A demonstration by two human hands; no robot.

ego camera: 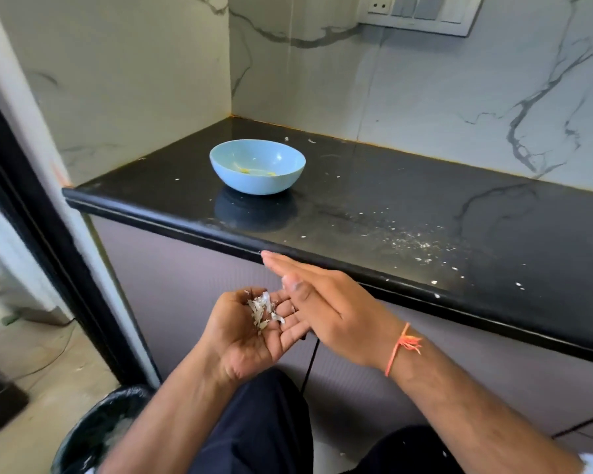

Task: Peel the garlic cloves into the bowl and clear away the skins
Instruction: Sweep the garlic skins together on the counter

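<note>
Two hands meet below the counter's [322, 268] front edge; the left hand [250, 333] is cupped palm-up, holding garlic skins [262, 311] above the bin [93, 436], probably for dumping; the right hand [326, 302], fingers straight, holds nothing; the bowl [257, 165] stands near the counter's left edge.

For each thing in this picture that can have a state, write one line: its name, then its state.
Left hand: palm up, cupped, holding skins.
Garlic skins: heaped in the left palm.
Right hand: fingers straight, above the left fingers.
Blue bowl: upright on the counter, few yellowish bits inside.
Counter: scattered with white flecks.
Bin: open, black-lined, on floor.
</note>
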